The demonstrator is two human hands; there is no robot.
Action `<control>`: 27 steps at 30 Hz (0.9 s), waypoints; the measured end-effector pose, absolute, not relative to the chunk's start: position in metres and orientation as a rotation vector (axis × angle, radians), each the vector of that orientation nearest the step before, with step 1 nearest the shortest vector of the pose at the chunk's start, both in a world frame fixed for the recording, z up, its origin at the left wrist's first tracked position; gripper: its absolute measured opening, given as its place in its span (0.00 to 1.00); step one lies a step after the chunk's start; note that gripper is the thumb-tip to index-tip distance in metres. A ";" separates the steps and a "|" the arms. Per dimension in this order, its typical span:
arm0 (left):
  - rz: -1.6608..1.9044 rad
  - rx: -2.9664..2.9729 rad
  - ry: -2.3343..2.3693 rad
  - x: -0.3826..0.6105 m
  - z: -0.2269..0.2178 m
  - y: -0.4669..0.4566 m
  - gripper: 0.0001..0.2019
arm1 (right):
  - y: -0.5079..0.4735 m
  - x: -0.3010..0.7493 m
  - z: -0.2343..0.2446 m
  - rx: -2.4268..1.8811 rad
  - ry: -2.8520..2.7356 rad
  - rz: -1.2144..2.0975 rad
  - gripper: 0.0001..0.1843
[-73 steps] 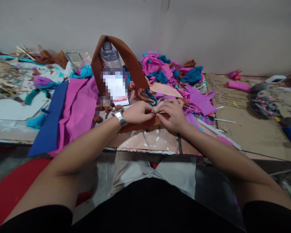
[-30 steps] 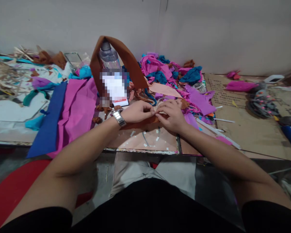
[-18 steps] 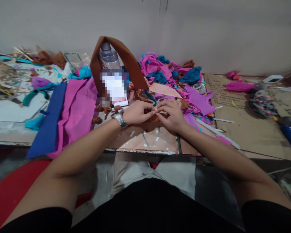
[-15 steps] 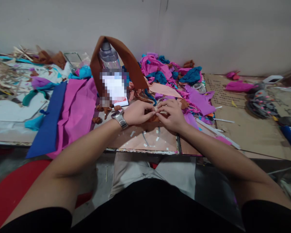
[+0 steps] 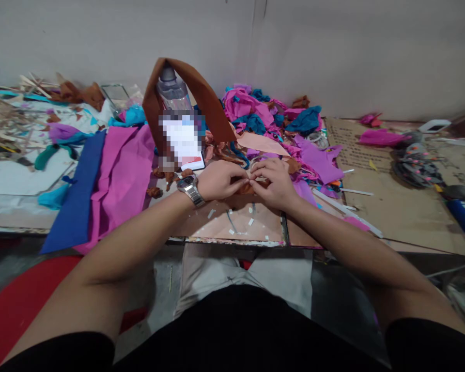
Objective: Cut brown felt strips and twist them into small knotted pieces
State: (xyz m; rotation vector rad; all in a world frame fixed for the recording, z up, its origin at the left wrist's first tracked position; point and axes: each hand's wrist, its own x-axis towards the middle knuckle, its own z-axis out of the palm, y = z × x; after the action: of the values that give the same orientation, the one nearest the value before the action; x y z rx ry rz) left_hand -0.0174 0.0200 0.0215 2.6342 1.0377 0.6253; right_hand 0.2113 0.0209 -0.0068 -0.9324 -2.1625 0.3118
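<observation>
My left hand [image 5: 222,181] and my right hand [image 5: 273,182] meet over the table, their fingertips pinched close together. Between and just below them shows a small orange-brown piece of crepe paper [image 5: 246,189], largely covered by the fingers. Both hands are closed on it. A watch sits on my left wrist. Behind my left hand leans a phone [image 5: 186,147], its screen blurred out, against a clear bottle [image 5: 174,94] with a long brown paper strip [image 5: 207,98] draped over it. Small twisted brown paper pieces [image 5: 169,178] lie beside my left wrist.
Crumpled pink, purple and teal paper [image 5: 251,111] is heaped at the back. Blue [image 5: 81,191] and pink [image 5: 124,175] sheets overhang the table's front edge at left. White sticks [image 5: 356,217], cardboard [image 5: 360,170] and a dark dotted bundle [image 5: 416,163] are at right.
Hardly anything differs. The fingers of both hands have shifted slightly around the orange-brown paper, and the view has moved a touch.
</observation>
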 end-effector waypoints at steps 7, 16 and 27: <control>0.712 2.542 1.006 -0.016 0.021 0.017 0.14 | 0.020 0.209 -0.005 -0.939 -2.185 0.300 0.02; 0.729 2.453 1.046 -0.016 0.024 0.016 0.14 | 0.020 0.213 -0.003 -0.894 -2.203 0.287 0.04; 0.720 2.513 0.988 -0.015 0.022 0.017 0.12 | 0.028 0.215 -0.009 -0.767 -2.207 0.335 0.05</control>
State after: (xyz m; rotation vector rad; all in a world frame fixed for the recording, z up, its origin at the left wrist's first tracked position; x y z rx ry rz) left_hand -0.0151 0.0172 0.0223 2.5125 0.9875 0.7204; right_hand 0.2155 0.0277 -0.0091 -0.7667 -2.2072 0.3347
